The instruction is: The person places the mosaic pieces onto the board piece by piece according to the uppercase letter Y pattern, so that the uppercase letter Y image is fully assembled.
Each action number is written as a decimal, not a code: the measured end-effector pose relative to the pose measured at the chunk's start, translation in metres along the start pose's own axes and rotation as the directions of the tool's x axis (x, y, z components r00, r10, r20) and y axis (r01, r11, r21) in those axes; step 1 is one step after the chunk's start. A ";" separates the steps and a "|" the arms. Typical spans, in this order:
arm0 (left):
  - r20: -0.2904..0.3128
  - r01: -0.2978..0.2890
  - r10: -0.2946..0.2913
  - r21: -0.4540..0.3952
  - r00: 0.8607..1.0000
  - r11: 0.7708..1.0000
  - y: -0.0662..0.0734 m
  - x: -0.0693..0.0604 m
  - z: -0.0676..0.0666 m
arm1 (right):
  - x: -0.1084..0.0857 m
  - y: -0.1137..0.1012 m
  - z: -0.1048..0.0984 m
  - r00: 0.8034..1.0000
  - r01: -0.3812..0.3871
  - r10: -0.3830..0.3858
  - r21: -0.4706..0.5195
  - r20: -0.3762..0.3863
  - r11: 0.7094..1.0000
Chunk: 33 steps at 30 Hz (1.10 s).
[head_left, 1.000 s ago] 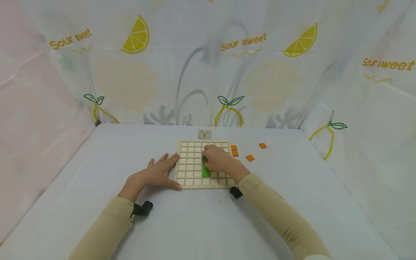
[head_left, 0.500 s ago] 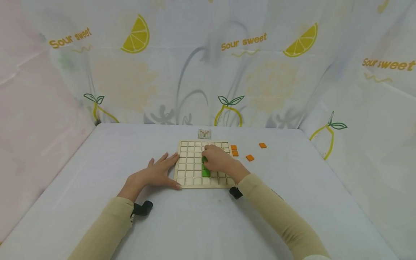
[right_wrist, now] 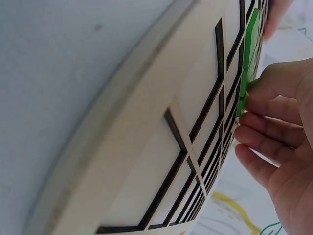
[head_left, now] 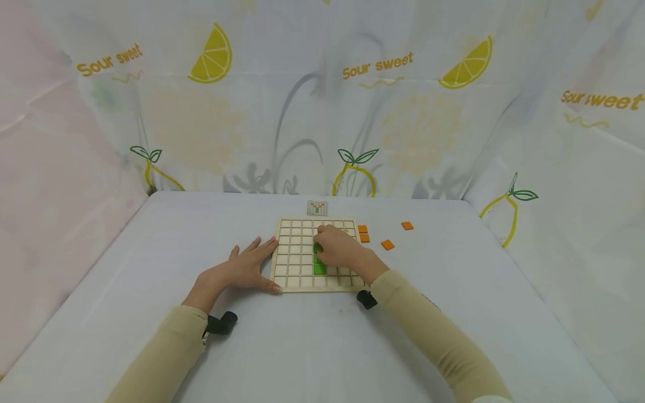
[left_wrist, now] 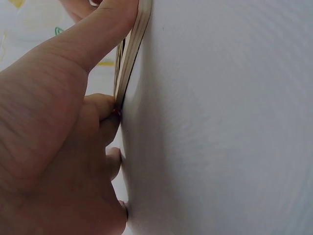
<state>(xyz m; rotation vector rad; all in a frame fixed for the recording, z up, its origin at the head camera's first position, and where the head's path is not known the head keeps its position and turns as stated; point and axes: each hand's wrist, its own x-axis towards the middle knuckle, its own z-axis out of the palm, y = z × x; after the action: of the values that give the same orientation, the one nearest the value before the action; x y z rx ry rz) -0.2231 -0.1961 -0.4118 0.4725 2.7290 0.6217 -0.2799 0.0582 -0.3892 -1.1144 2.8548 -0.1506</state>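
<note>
A wooden grid board (head_left: 294,259) with square cells lies flat on the table. My left hand (head_left: 247,270) rests at the board's left edge, fingers spread and thumb at the near left corner; the left wrist view shows the thumb (left_wrist: 105,32) along the board's side. Over the middle column, my right hand (head_left: 340,247) pinches a green square tile (head_left: 316,247) between thumb and index finger, low against the board. Nearer me in that column sit other green tiles (head_left: 319,268). In the right wrist view the fingertips touch the green tile row (right_wrist: 250,41).
Two orange tiles (head_left: 364,238) lie beside the board's right edge. Farther right are a third orange tile (head_left: 387,244) and another orange tile (head_left: 407,225). Behind the board is a small pattern card (head_left: 317,208) with a coloured Y shape on a grid.
</note>
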 end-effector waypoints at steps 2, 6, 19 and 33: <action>0.002 0.001 -0.001 0.000 1.000 1.000 0.000 0.000 0.000 | 0.000 0.001 0.001 1.000 0.004 -0.004 -0.002 0.004 1.000; 0.003 0.002 -0.002 -0.002 1.000 1.000 0.000 -0.001 0.001 | -0.001 0.002 0.001 1.000 0.010 -0.010 0.010 0.008 1.000; -0.005 0.003 -0.003 -0.012 1.000 1.000 0.000 -0.002 0.002 | -0.005 0.008 0.003 0.998 0.055 -0.055 0.046 -0.002 0.997; -0.011 -0.018 0.018 0.003 1.000 1.000 -0.002 0.001 0.002 | -0.009 0.017 0.002 0.998 0.055 -0.055 0.000 -0.024 0.998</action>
<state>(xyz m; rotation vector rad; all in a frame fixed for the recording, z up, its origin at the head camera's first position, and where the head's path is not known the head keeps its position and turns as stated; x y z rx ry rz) -0.2235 -0.1972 -0.4148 0.4964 2.7391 0.6262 -0.2839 0.0767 -0.3927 -1.2001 2.8456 -0.1698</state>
